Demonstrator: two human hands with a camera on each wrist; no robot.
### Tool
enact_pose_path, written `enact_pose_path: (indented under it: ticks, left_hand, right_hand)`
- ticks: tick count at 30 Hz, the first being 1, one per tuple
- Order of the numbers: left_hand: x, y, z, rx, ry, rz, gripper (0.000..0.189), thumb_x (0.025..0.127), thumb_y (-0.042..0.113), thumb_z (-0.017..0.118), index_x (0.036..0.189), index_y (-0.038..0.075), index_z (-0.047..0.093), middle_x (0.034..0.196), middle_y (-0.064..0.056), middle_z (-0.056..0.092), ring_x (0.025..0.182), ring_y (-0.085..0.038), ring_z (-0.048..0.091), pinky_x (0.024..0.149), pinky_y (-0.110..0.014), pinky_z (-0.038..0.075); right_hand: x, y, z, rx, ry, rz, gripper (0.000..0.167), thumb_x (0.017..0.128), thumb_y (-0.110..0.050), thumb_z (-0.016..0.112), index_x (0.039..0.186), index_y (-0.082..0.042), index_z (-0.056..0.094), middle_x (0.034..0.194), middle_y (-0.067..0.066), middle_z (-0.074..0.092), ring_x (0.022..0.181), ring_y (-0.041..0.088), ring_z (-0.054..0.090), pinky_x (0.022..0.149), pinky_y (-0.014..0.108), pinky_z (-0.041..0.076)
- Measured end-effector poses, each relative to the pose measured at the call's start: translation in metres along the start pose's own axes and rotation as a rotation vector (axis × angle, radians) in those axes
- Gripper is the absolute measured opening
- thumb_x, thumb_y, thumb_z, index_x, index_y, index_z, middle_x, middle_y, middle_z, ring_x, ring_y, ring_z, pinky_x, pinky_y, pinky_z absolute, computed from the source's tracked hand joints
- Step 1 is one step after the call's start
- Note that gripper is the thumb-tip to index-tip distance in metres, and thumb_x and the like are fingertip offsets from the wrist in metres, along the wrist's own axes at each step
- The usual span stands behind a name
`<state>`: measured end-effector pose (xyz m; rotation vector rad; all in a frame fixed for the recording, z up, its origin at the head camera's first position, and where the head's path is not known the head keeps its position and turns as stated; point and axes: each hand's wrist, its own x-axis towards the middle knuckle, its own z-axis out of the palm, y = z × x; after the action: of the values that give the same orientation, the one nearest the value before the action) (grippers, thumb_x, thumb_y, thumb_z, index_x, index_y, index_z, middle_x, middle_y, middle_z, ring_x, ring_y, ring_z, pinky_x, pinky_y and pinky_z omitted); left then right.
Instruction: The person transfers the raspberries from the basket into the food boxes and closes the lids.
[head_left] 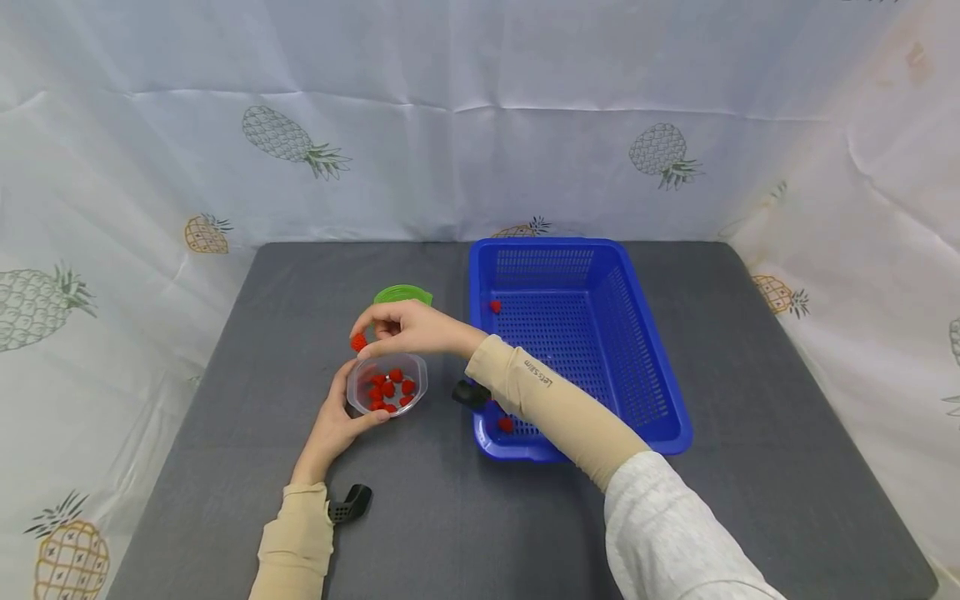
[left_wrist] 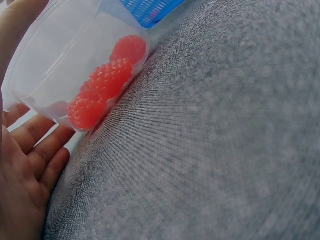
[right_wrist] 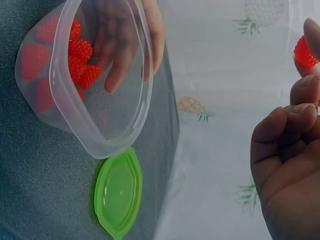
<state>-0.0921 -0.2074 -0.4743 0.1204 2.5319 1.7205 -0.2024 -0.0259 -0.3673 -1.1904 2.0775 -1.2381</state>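
A clear plastic container stands on the grey table with several raspberries inside. My left hand holds it from the left, thumb along the near rim and fingers round the far side. Between thumb and fingertips, my right hand pinches a single raspberry just above the container's far left rim. In the right wrist view that raspberry shows at the right edge, with the other fingers curled toward the palm. Through the left wrist view, raspberries show against the container's clear wall.
A blue perforated basket stands right of the container, under my right forearm. Inside it are a raspberry at the far left and another raspberry near its front. A green lid lies behind the container. A pineapple-print curtain hangs behind the table.
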Motion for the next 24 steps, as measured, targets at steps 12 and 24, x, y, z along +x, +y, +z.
enact_pose_path:
  ticks: [12,24]
  left_hand:
    - [-0.001,-0.001,-0.001,-0.002,-0.004,0.016,0.087,0.077,0.008,0.072,0.145,0.004,0.019,0.148,-0.021,0.026,0.135,-0.037,0.026,0.109,-0.063,0.019]
    - [-0.001,0.001,-0.001,-0.013,-0.012,0.013,0.088,0.077,0.008,0.072,0.145,0.004,0.018,0.15,-0.021,0.022,0.137,-0.037,0.024,0.11,-0.062,0.018]
  right_hand:
    - [0.017,0.017,0.004,-0.061,-0.036,0.135,0.023,0.086,-0.031,0.066,0.105,-0.019,0.063,0.065,-0.001,0.049,0.056,0.011,0.042,0.058,0.019,0.039]
    - [0.028,0.028,0.008,-0.214,-0.216,0.233,0.026,0.084,-0.027,0.069,0.109,-0.02,0.065,0.061,-0.003,0.047,0.058,0.008,0.04,0.057,0.018,0.036]
